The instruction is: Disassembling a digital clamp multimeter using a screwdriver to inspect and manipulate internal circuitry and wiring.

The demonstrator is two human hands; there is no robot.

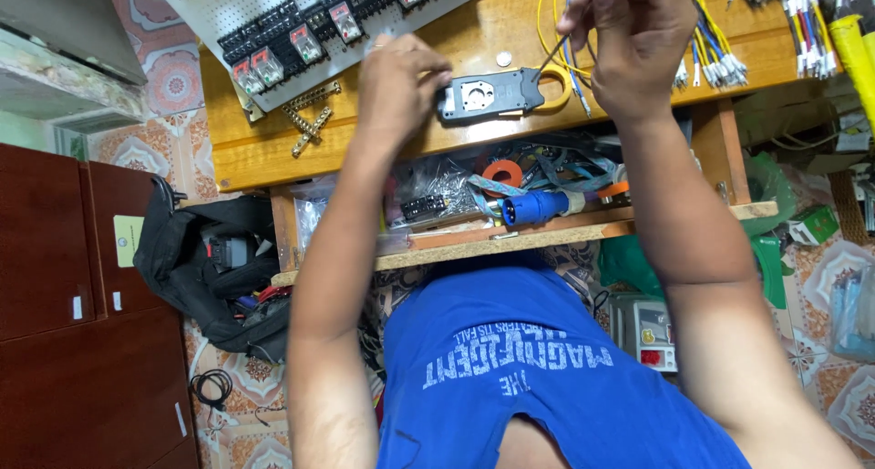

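Left hand point(396, 86) is pinching the end of a grey crimping tool point(488, 95) lying flat on the wooden bench point(273, 141). Right hand point(633, 36), just beyond the tool's yellow handle loop, is gripping a thin wire point(551, 59) between clenched fingertips. The tool is looking rigid and fairly heavy (take the body, not the loop); the wire is looking limp and light. Bench edge is running close beside the tool; relay board point(310, 22) and brass strips point(310, 123) are crowding its far side.
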